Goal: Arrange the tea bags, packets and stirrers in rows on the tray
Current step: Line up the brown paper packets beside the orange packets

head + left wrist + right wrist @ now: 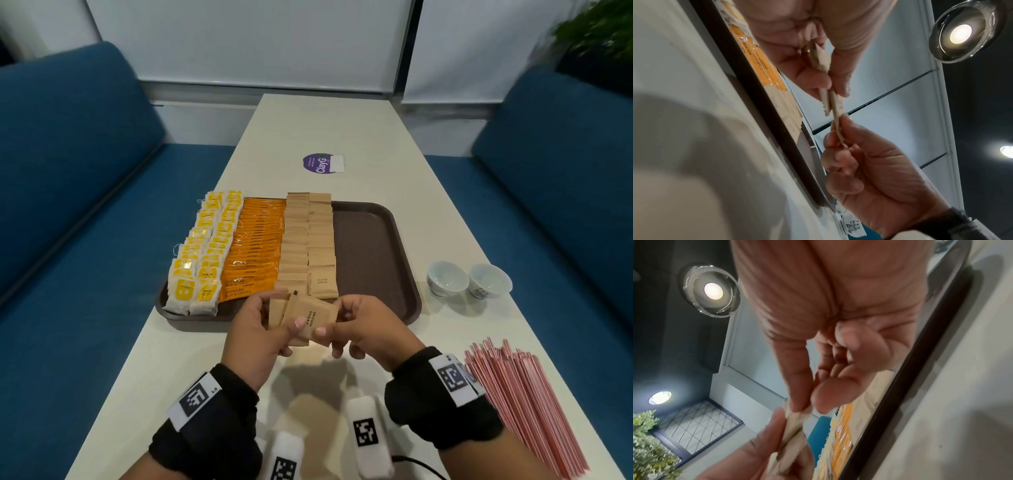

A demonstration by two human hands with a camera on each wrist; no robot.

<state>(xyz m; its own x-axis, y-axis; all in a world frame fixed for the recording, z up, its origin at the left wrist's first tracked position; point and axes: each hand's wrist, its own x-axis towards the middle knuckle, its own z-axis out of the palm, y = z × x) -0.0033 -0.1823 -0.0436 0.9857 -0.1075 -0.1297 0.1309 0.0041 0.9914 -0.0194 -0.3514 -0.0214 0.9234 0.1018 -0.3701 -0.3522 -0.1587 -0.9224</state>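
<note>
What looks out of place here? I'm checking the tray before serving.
The tea bags at the tray's left edge overhang its rim, rows slightly ragged. The pink stirrers lie on the table, not yet on the tray.

stirrers (527, 411) cut off at frame edge, cup (447, 277) pattern unreadable

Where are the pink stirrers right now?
In the head view the pink stirrers lie in a pile on the table, off the tray, by the right hand, nearer than the two white cups.
</note>
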